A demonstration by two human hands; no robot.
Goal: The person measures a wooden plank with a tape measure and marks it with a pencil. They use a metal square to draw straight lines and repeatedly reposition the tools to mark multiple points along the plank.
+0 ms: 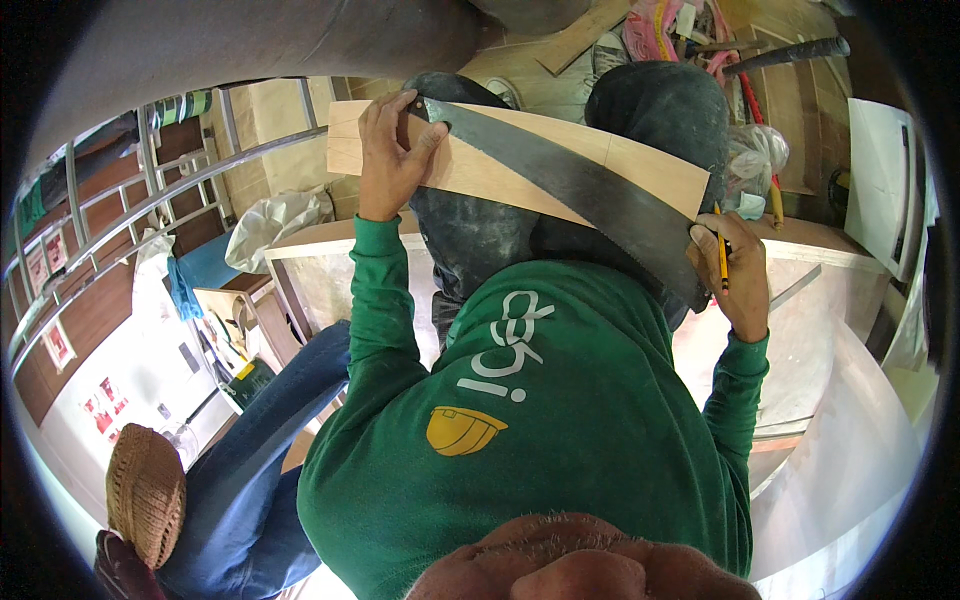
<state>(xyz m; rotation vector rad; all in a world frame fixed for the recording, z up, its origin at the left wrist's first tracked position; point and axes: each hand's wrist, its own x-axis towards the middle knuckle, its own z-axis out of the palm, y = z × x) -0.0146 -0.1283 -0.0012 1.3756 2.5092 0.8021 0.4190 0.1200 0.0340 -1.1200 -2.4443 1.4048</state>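
Observation:
A pale wooden board [620, 148] lies across my knees. On top of it a grey saw blade [570, 185] slants from the board's far left down past its right end, its toothed edge toward me. My left hand [392, 155] is closed on the narrow end of the blade and the board under it, thumb on top. My right hand [738, 275] pinches a yellow and black pencil [722, 262], held upright, beside the blade's wide end. The fingers of that hand also touch the blade near the board's right end. No saw handle can be made out.
A metal ladder [180, 195] stands at the left, near a white plastic bag [280, 228]. Another person's jeans [255, 470] are at lower left, beside a woven hat [146, 495]. Far right are a dark bar [790, 54], pink bag [655, 30] and clear bag [757, 155].

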